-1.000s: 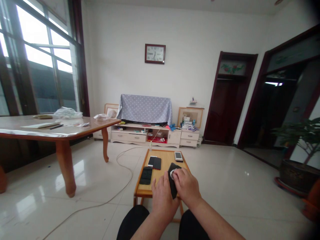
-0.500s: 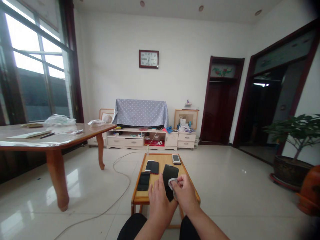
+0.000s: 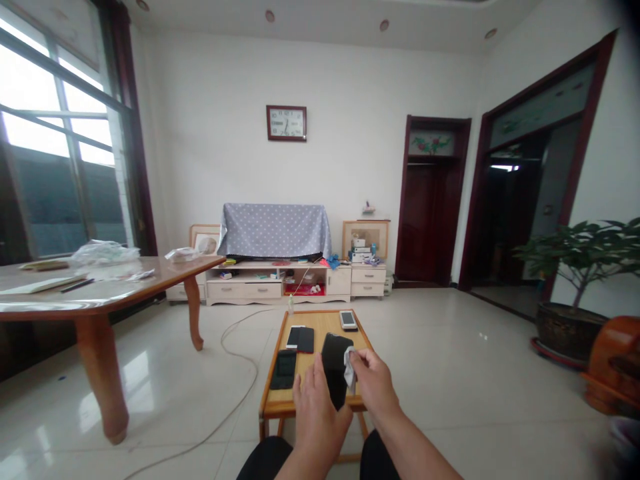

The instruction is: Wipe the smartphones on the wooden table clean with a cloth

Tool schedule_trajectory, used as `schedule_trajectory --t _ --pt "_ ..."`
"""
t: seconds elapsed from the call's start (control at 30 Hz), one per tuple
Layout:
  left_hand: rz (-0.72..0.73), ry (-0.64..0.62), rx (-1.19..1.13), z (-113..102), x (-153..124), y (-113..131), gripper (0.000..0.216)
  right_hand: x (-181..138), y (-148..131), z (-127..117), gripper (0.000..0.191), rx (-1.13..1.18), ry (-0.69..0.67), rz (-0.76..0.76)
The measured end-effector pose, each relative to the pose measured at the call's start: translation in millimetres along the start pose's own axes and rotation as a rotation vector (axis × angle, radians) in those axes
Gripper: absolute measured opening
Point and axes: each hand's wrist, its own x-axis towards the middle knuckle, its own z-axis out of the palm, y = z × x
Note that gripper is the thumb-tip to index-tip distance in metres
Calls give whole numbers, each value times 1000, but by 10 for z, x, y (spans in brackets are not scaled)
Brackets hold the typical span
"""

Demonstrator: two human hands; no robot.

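My left hand (image 3: 319,407) grips a black smartphone (image 3: 334,367) by its lower left side, tilted above the near part of a small wooden table (image 3: 320,323). Pinched in the fingers of my right hand (image 3: 374,381) is a crumpled pale cloth (image 3: 349,370), which hangs at the phone's right edge. To the left on the table lies a dark phone (image 3: 283,369). Behind it are a black phone (image 3: 305,340) and a white-edged phone (image 3: 293,336), side by side and partly overlapping. A white phone (image 3: 347,320) rests at the far right corner.
A larger wooden table (image 3: 165,273) with plastic bags (image 3: 105,252) stands at the left. A pale cable (image 3: 250,363) runs across the floor. Ahead is a low white cabinet (image 3: 245,291); a potted plant (image 3: 575,327) and a wooden seat (image 3: 615,363) are at the right.
My right hand has moved the cloth from the phone's face to its upper right edge. My left hand still holds the phone. The whole view has shifted slightly.
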Motion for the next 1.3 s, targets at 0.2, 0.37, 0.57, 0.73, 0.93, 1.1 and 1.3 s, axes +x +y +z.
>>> schedule_trajectory --t 0.2,0.37,0.57,0.73,0.93,1.1,1.3 --pt "67 -100 27 -15 -116 115 95 330 -197 -132 37 -137 10 -131" --pt "-5 -156 35 0 -100 30 98 -14 -59 -143 31 -477 -43 -482" --pt "169 -214 22 -67 -41 20 99 180 -181 -216 36 -401 -167 -354" --pt "329 -297 24 -308 61 12 104 453 -311 -468 29 -84 -518 -37" --pt "381 -302 70 -457 239 -49 100 279 -126 -593 42 98 -557 156" --pt "175 -78 28 -339 418 -174 78 119 141 -439 54 403 -264 309" --pt "-359 -50 -523 -114 528 -346 60 -44 352 -306 55 566 -109 370"
